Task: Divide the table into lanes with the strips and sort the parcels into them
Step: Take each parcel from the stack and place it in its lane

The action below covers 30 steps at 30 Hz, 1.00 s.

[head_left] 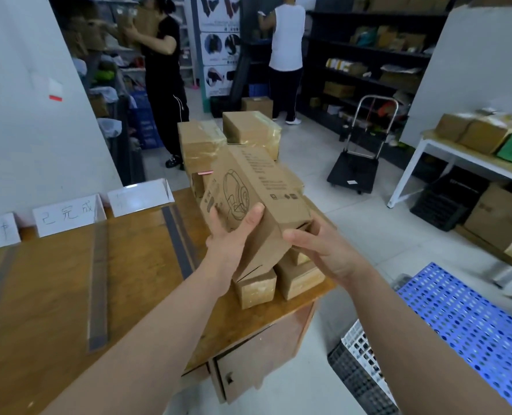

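Head view: box [248,187], brown card, line drawing of headphones on one face, small print too blurred to read. It is held tilted above the parcels [254,287] piled at the right end of the table [54,289]. Left hand [233,238]: thumb over the printed face, fingers wrapped beneath. Right hand [323,253]: thumb on the near end, fingers curled under. Strips [98,283]: three, dark, lying across the tabletop, well apart. Card [67,215]: standing at the far edge, handwritten "已完成".
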Motion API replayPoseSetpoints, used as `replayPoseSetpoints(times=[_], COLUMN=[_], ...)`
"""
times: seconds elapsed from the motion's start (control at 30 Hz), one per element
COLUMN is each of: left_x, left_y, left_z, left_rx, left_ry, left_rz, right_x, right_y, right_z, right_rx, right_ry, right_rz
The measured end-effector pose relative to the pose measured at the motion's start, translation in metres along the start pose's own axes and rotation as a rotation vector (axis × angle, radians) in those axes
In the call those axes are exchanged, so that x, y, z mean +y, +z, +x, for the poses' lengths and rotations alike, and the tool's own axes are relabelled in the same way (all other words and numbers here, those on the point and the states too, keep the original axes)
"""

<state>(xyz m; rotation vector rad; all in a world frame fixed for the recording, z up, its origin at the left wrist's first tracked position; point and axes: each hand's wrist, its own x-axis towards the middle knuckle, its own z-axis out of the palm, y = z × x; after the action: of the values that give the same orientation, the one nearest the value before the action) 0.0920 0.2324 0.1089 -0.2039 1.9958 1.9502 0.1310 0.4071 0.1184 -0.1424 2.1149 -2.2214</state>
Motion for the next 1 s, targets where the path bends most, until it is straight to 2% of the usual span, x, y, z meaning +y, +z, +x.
replayPoseSetpoints(times=[0.17, 0.3, 0.47, 0.57, 0.67, 0.87, 1.0], left_x=[0.008, 0.017, 0.013, 0.011, 0.008, -0.001, 0.001], left_y=[0.004, 0.001, -0.014, -0.023, -0.028, -0.038, -0.038], left_z=[-0.018, -0.030, -0.028, -0.029, -0.031, -0.033, -0.037], left_rx=[-0.170, -0.272, -0.373, -0.352, -0.239, -0.075, 0.017], left_ry=[0.022, -0.031, -0.113, -0.128, -0.111, -0.006, 0.015], left_rz=[-0.222, -0.338, -0.575, -0.757, -0.869, -0.740, -0.363], right_x=[-0.006, -0.007, -0.012, -0.009, -0.001, 0.006, 0.007], right_y=[0.011, 0.015, 0.010, 0.006, 0.004, -0.001, 0.003], right_z=[0.000, 0.004, 0.002, 0.002, 0.006, 0.009, 0.007], right_rx=[0.019, 0.047, -0.001, 0.069, 0.216, 0.337, 0.355], right_ry=[-0.008, 0.031, 0.082, 0.099, 0.121, 0.224, 0.228], right_rz=[0.194, 0.023, -0.113, -0.132, -0.148, -0.108, -0.176])
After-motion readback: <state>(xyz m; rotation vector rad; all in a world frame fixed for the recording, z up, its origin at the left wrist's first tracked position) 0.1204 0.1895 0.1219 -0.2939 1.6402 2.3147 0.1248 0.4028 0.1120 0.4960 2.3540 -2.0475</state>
